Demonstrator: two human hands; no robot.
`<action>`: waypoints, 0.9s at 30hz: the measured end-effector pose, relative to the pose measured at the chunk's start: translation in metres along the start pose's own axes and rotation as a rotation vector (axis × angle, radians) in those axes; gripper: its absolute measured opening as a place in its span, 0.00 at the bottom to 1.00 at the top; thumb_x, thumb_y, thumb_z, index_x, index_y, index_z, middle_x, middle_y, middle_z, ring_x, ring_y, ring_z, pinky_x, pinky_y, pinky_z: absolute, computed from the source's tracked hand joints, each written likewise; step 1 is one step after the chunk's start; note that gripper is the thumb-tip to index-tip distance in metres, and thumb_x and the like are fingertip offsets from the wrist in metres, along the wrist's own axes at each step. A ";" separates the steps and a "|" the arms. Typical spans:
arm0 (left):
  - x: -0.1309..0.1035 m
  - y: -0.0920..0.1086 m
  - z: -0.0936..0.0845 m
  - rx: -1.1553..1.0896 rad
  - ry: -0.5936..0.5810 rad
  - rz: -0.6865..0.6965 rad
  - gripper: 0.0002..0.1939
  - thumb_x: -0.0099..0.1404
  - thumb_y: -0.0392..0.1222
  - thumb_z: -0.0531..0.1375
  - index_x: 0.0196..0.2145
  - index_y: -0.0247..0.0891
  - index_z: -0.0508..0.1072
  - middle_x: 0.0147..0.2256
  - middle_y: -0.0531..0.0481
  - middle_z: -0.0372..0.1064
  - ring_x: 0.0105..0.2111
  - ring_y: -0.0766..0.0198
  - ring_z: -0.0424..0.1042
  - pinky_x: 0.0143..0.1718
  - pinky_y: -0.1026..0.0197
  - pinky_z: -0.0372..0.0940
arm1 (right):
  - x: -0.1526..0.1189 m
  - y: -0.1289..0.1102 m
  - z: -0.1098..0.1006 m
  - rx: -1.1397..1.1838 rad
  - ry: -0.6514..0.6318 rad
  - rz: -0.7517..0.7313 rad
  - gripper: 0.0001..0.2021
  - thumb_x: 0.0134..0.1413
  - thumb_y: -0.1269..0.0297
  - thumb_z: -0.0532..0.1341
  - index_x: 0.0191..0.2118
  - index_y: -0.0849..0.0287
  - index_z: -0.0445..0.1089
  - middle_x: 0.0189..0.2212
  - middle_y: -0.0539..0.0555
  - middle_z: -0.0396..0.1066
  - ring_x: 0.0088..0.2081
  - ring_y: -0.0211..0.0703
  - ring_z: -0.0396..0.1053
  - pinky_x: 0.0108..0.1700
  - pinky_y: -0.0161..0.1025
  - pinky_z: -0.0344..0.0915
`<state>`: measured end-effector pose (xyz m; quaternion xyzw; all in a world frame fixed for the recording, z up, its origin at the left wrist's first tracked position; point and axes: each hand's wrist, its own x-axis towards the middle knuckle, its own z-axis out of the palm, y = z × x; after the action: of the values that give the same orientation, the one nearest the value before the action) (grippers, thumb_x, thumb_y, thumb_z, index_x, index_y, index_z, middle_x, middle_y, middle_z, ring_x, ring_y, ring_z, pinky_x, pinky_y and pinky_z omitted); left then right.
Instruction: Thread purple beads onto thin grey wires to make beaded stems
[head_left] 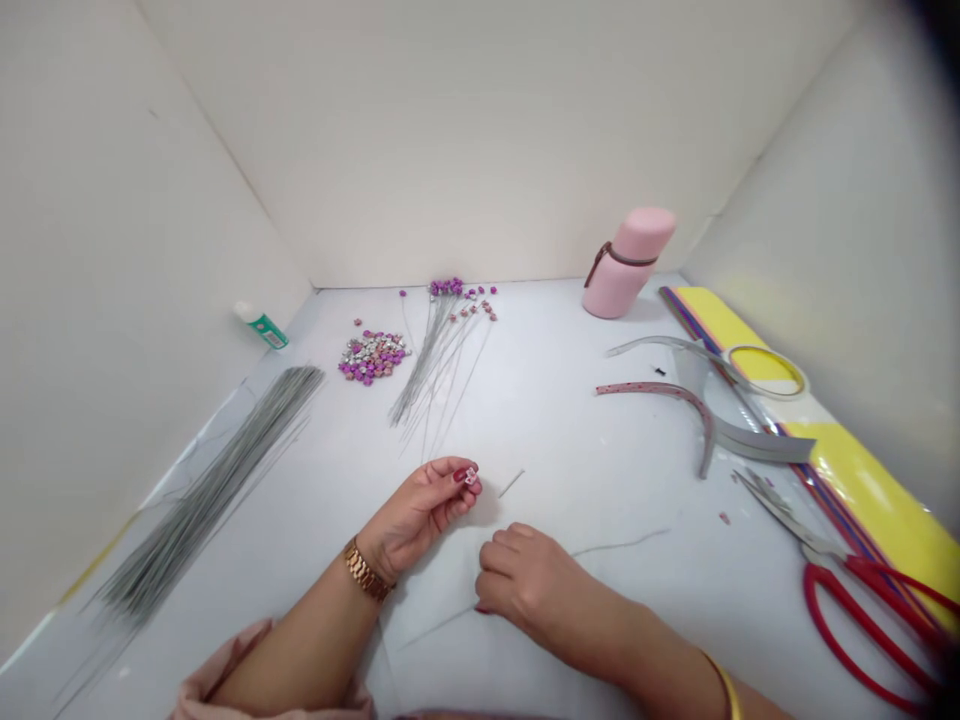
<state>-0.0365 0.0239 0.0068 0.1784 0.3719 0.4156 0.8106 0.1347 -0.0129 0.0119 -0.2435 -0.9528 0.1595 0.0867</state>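
My left hand, with a gold watch at the wrist, pinches a small pinkish star-like piece between thumb and finger. My right hand is closed on a thin wire that sticks out at its lower left. Another stretch of wire shows to the right of that hand; whether it is the same one I cannot tell. A short thin stick or strip lies just beyond my fingers. Farther off are a pile of small purple, silver and rose-gold stars and several wires tipped with stars.
A thick bundle of grey wires lies at left, near a glue stick. At right are red-handled scissors, curled paper strips, a tape roll and coloured paper sheets. A pink bottle stands at the back.
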 end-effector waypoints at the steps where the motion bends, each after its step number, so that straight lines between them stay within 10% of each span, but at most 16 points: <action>1: 0.000 0.000 0.000 -0.003 0.000 0.003 0.05 0.54 0.32 0.61 0.31 0.30 0.71 0.25 0.50 0.70 0.23 0.74 0.69 0.27 0.75 0.65 | 0.000 0.000 0.002 -0.043 0.010 -0.013 0.08 0.55 0.68 0.54 0.26 0.60 0.62 0.25 0.50 0.62 0.29 0.39 0.58 0.31 0.37 0.53; 12: 0.000 0.007 -0.006 -0.039 0.041 0.103 0.07 0.53 0.33 0.62 0.33 0.33 0.70 0.27 0.52 0.69 0.26 0.75 0.69 0.29 0.75 0.65 | -0.011 0.025 -0.014 -0.041 0.130 0.319 0.09 0.57 0.73 0.47 0.33 0.58 0.62 0.21 0.47 0.63 0.21 0.34 0.60 0.22 0.31 0.53; 19: -0.002 0.004 -0.001 -0.008 0.027 0.073 0.07 0.53 0.34 0.62 0.32 0.32 0.71 0.26 0.51 0.69 0.25 0.74 0.69 0.30 0.73 0.65 | -0.016 0.026 -0.024 0.055 0.400 0.375 0.15 0.58 0.69 0.45 0.44 0.57 0.67 0.19 0.50 0.64 0.21 0.34 0.62 0.25 0.30 0.57; 27: -0.002 0.004 -0.003 0.015 0.026 0.083 0.06 0.55 0.34 0.60 0.33 0.33 0.71 0.26 0.51 0.69 0.26 0.74 0.68 0.31 0.73 0.64 | -0.017 0.027 -0.027 -0.015 0.396 0.358 0.17 0.57 0.72 0.45 0.46 0.59 0.68 0.18 0.50 0.62 0.19 0.34 0.61 0.22 0.29 0.57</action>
<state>-0.0416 0.0246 0.0079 0.1944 0.3776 0.4484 0.7865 0.1679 0.0085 0.0257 -0.4350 -0.8603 0.1143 0.2398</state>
